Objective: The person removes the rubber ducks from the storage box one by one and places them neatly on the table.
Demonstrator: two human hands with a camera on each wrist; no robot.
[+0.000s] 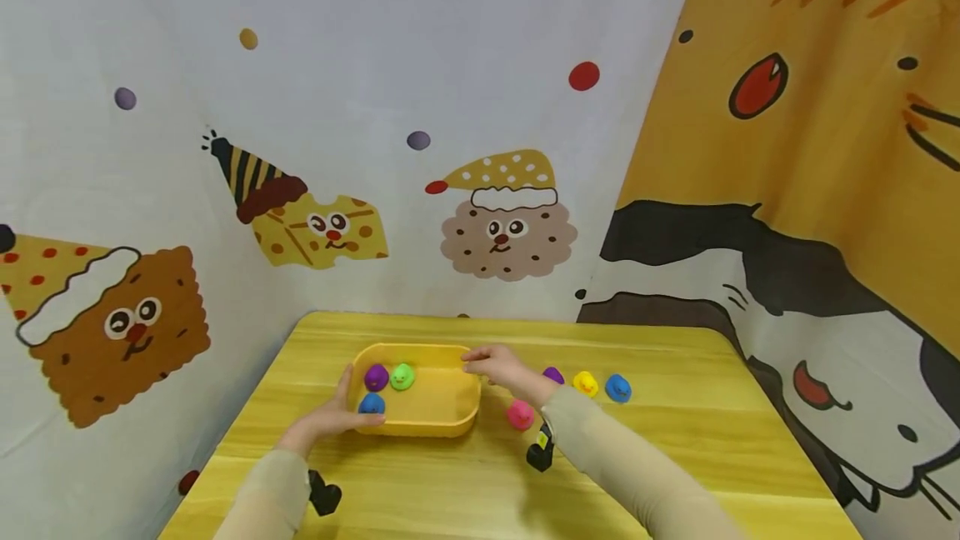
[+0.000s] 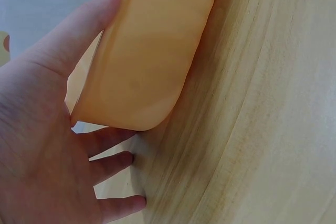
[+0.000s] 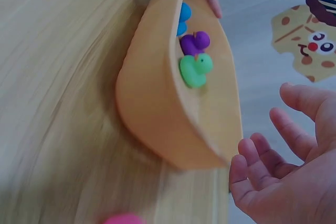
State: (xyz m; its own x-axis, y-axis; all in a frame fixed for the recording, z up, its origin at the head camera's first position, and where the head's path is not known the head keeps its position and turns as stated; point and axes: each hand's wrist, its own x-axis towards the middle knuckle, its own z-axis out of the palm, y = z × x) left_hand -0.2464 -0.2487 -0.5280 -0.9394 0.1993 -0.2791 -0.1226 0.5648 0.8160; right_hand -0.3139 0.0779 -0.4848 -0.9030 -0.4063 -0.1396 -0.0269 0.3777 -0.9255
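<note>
An orange plastic tray [image 1: 442, 398] stands on the table. Inside it, toward the left end, are a purple rubber duck [image 1: 377, 377], a green rubber duck [image 1: 402, 376] and a blue rubber duck [image 1: 371, 405]. The left hand [image 1: 333, 415] holds the tray's left end, its thumb along the near rim and its other fingers around the end. At the far right corner is the right hand [image 1: 498, 367]. In the right wrist view that hand [image 3: 289, 166] has loosely bent, spread fingers beside the tray's rim, with nothing in them.
Right of the tray, on the wooden table [image 1: 675, 440], are a pink duck [image 1: 521, 415], a purple duck [image 1: 553, 375] partly behind the right arm, a yellow duck [image 1: 585, 384] and a blue duck [image 1: 618, 388]. A cartoon-printed curtain [image 1: 420, 65] hangs behind the table.
</note>
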